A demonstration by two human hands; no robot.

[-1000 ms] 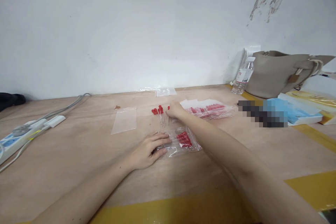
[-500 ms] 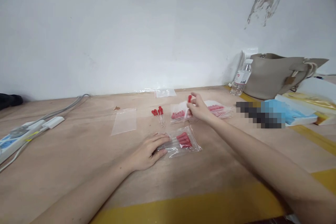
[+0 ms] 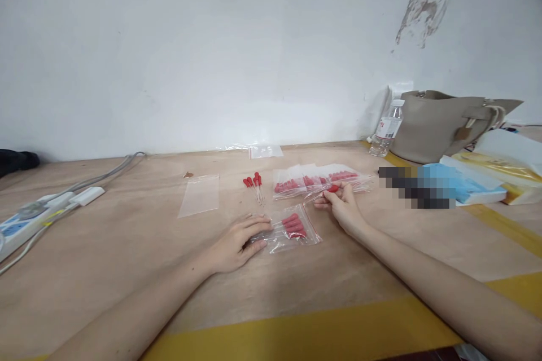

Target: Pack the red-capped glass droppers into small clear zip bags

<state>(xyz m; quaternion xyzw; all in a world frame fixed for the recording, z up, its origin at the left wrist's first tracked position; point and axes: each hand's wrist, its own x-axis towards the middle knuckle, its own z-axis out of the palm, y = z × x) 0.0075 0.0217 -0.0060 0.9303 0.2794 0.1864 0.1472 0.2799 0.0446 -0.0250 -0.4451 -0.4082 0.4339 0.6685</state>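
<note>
My left hand (image 3: 241, 241) lies on the table, its fingers and thumb on the left end of a clear zip bag (image 3: 277, 245). Inside the bag are several droppers (image 3: 293, 225) with red bulbs, side by side, bulbs toward the right end. A single dropper (image 3: 333, 188) is pinched in my right hand (image 3: 345, 208), its red bulb up at my fingertips and its tube pointing left, just beyond the bag's right edge. Behind the bag lies a small loose bunch of droppers (image 3: 254, 181), bulbs away from me.
Filled zip bags (image 3: 305, 177) lie overlapped behind my right hand. An empty zip bag (image 3: 199, 196) lies flat at left, near a power strip (image 3: 25, 225) with cables. At right are a water bottle (image 3: 386, 128), a grey handbag (image 3: 432, 130) and blue masks (image 3: 470, 186).
My right hand has come down and to the right with the dropper, which has turned from upright to slanting left. My left hand stays on the bag.
</note>
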